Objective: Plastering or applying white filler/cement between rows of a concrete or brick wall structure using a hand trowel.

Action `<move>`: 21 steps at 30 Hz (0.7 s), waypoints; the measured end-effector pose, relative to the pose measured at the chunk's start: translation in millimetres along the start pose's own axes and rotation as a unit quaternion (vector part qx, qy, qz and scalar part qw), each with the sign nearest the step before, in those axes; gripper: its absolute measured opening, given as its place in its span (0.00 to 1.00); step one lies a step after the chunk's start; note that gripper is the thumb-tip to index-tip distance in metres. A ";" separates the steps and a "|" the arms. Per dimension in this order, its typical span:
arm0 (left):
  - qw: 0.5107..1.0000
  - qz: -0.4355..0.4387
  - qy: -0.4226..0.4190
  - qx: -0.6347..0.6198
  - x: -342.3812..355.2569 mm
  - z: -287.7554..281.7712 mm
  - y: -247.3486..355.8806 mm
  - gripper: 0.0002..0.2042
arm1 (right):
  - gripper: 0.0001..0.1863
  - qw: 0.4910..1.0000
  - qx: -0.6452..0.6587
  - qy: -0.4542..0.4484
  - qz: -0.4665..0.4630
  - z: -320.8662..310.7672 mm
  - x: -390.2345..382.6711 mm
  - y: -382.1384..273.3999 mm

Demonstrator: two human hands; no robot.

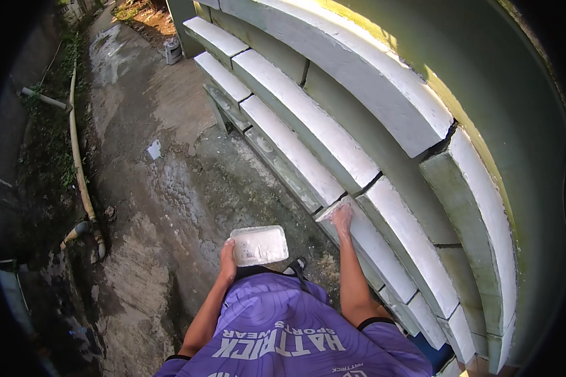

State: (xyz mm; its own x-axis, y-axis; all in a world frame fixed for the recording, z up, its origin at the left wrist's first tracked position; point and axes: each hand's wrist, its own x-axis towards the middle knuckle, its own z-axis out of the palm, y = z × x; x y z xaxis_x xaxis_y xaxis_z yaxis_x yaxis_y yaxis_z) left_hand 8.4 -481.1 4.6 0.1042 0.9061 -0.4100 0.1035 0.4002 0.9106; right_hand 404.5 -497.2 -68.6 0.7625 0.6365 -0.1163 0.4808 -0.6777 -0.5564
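Observation:
My left hand [228, 259] grips the left side of a shallow rectangular tray [285, 242], fingers mostly hidden beneath it. White paste [261, 245] lies in the tray, smooth in places and thin in others. My right hand [343, 218] is closed, its fingers smeared white, at the near end of a white-topped slab [383, 254] in the stepped row. A pale, pointed edge shows beside those fingers; whether it is a flat tool or part of the slab I cannot tell.
Curved tiers of white-topped slabs [308, 116] rise on the right, with dark gaps between sections. A rough concrete path [151, 144] runs along the left. Beyond it lies a long pipe [77, 157]. A pale container [172, 51] stands far up the path.

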 end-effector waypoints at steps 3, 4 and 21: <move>1.000 -0.010 -0.009 -0.002 1.3 -5.7 -4.1 0.25 | 0.08 0.998 0.064 -0.021 0.022 -0.4 -14.5 -21.4; 1.000 -0.011 -0.007 -0.002 -0.1 -5.9 -4.5 0.25 | 0.07 0.989 0.130 -0.050 0.058 -4.8 -21.9 -33.7; 1.000 0.003 -0.003 0.016 2.0 4.7 5.0 0.25 | 0.19 0.949 0.256 0.172 0.063 50.3 -33.4 -36.5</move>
State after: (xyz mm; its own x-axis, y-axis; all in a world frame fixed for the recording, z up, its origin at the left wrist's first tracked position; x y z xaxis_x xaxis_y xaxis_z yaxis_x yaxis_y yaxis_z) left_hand 13.8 -477.9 8.1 0.1105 0.9073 -0.4057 0.1354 0.3907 0.9105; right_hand 339.7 -475.2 -85.8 0.9388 0.3440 0.0184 0.1700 -0.4163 -0.8932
